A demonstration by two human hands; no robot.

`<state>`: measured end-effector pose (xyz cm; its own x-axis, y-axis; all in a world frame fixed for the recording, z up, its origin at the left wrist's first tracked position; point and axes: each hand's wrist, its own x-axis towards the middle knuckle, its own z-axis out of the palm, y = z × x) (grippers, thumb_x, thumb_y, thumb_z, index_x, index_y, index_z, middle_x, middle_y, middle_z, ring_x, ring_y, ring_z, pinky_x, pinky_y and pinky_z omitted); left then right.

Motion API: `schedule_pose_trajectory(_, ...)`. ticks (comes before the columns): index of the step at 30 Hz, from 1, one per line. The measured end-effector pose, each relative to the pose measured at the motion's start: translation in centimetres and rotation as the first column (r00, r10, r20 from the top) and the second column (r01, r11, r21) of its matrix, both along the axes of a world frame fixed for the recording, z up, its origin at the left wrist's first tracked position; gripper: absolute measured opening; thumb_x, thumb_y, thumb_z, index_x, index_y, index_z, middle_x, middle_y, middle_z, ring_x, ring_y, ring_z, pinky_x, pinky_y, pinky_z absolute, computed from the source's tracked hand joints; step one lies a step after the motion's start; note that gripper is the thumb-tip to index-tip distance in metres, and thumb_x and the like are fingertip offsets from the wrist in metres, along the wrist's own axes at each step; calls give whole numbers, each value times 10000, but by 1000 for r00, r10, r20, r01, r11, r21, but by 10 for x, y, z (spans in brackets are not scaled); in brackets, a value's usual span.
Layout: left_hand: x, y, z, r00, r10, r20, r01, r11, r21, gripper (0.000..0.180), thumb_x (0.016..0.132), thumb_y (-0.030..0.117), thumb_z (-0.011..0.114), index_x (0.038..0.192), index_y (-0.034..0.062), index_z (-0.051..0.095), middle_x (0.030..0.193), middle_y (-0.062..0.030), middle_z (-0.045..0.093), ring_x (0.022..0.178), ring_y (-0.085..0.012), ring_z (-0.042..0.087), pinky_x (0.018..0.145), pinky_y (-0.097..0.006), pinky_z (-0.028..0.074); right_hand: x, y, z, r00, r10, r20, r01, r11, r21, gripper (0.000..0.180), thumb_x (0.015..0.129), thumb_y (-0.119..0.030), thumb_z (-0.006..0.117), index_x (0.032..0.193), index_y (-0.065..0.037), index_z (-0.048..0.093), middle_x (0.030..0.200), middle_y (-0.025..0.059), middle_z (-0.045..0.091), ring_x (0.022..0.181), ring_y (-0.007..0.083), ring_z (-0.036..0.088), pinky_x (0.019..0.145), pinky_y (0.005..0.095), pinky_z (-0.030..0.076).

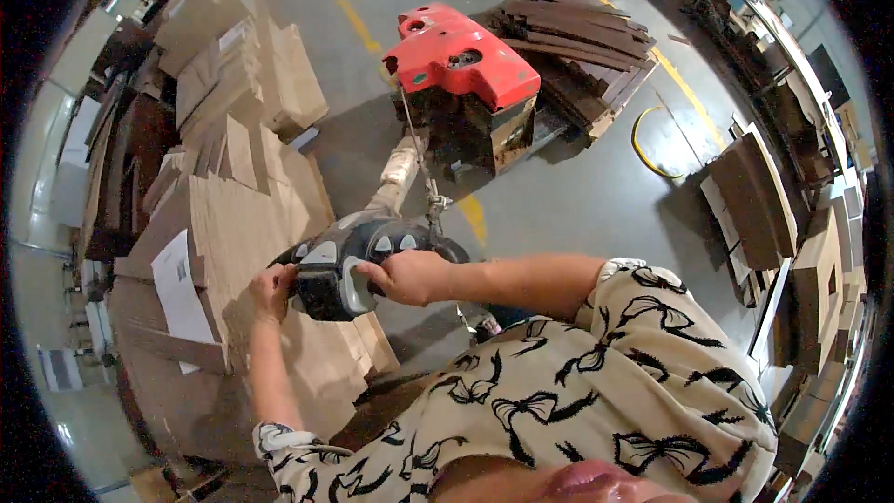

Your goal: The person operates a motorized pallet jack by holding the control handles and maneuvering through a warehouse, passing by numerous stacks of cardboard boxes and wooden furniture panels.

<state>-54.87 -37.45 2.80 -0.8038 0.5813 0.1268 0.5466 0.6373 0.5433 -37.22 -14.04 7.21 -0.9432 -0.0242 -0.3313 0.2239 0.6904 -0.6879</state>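
Pallet-jack handle (358, 256) — black control head on a pale shaft rising from the red pallet jack (461, 61) on the floor — looks rigid, heavy to swing and best steered by its side grips, where left hand (273, 289) and right hand (410, 277) are clenched
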Motion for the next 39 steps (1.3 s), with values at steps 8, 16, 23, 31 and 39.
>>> schedule_pose_trajectory(8, 21, -27, 15, 998, -54, -38, 57, 995, 83, 650, 825, 605, 418, 613, -6, 474, 582, -198, 435, 601, -359, 470, 557, -412, 339, 28, -11, 44, 987, 82, 135, -44, 964, -263, 781, 918, -563, 180, 627, 21, 608, 603, 147, 605, 621, 301, 631, 662, 408, 490)
schedule_pose_trajectory(16, 0, -39, 9, 999, -38, 33, 36, 998, 45, 680, 833, 632, 369, 636, -3, 511, 645, -190, 476, 691, -370, 478, 655, -418, 352, 25, -21, 29, 992, 86, 87, -56, 953, -297, 779, 913, -574, 175, 662, 20, 611, 612, 160, 607, 646, 320, 628, 672, 421, 493)
schedule_pose_trajectory(23, -7, -28, 15, 987, -82, -140, 96, 991, 97, 716, 809, 671, 373, 612, -2, 520, 640, -177, 496, 707, -367, 478, 720, -416, 346, 15, -22, 45, 985, 21, 170, 26, 964, -266, 792, 910, -585, 167, 597, -3, 604, 569, 135, 595, 598, 314, 615, 673, 399, 489)
schedule_pose_trajectory(31, 7, 6, 36, 986, -73, -152, 78, 997, 28, 678, 817, 637, 402, 583, 17, 546, 613, -181, 527, 655, -369, 513, 619, -441, 366, 27, 4, 47, 991, -69, 112, 77, 995, -64, 748, 897, -606, 200, 729, -18, 631, 570, 112, 592, 557, 253, 619, 649, 380, 495)
schedule_pose_trajectory(39, -21, 57, 22, 966, -189, -175, 204, 976, 71, 711, 834, 665, 334, 665, 32, 609, 666, -189, 572, 675, -388, 545, 601, -434, 408, 15, 59, 50, 992, -111, 57, 103, 986, 128, 848, 779, -779, 234, 684, -38, 636, 610, 108, 615, 600, 233, 637, 614, 344, 496)
